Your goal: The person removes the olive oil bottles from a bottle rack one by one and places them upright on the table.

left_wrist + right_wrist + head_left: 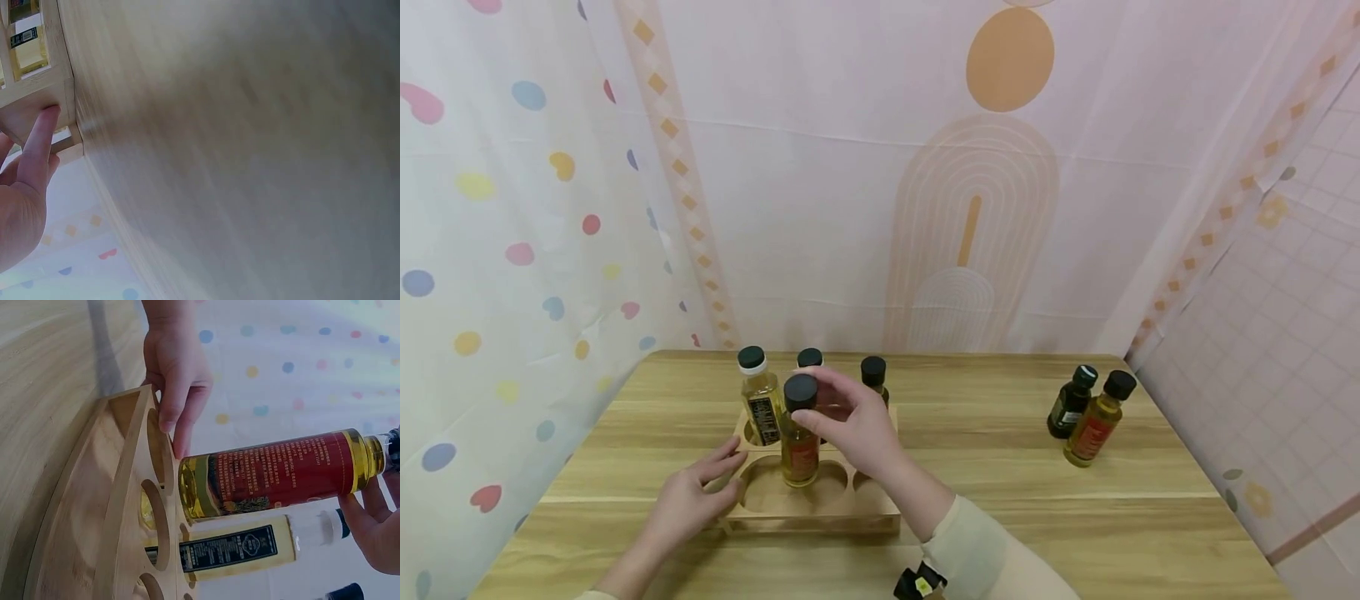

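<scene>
My right hand (861, 425) grips the black-capped neck of an oil bottle (275, 472) with a red label and yellow oil. The bottle's base hovers just above the holes of a wooden rack (797, 504); in the head view it appears over the front row. My left hand (688, 504) touches the rack's left end with its fingers extended, one finger (40, 140) lying against the end panel in the left wrist view. Behind the held bottle, a dark-labelled bottle (763, 408) stands in the rack's back row. Two more black-capped bottles there are partly hidden by my right hand.
Toward the table's right side, a small dark bottle (1067, 408) and a red-labelled oil bottle (1093, 433) stand side by side. The wood-grained table (985, 483) ends at a patterned curtain (820, 208) behind and at both sides.
</scene>
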{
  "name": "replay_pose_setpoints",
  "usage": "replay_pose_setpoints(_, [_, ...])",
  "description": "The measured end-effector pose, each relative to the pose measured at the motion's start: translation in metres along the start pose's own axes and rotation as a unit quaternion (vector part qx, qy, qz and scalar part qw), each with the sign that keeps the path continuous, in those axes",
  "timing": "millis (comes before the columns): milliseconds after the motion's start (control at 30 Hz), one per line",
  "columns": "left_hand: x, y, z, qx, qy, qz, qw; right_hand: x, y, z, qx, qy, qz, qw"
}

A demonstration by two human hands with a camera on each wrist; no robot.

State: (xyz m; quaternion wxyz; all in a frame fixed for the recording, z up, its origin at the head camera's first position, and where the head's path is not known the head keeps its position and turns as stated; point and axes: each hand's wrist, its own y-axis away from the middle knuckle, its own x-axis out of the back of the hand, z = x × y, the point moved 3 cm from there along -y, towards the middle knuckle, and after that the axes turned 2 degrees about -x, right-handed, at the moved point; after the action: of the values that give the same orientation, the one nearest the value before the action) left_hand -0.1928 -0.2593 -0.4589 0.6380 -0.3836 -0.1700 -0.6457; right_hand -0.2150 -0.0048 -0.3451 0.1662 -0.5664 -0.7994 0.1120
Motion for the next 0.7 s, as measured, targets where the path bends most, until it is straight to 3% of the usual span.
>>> replay_pose_setpoints(367, [0.0, 0.001, -0.001, -0.003, 0.009, 0.002, 1.0, 0.036, 0.011, 0.003, -0.008, -0.02, 0.02, 0.9996])
replay_pose_setpoints(700, [-0.001, 0.0, 0.0, -0.009, 0.008, 0.006, 0.9999, 0.086, 0.025, 0.006, -0.004, -0.017, 0.082, 0.9965])
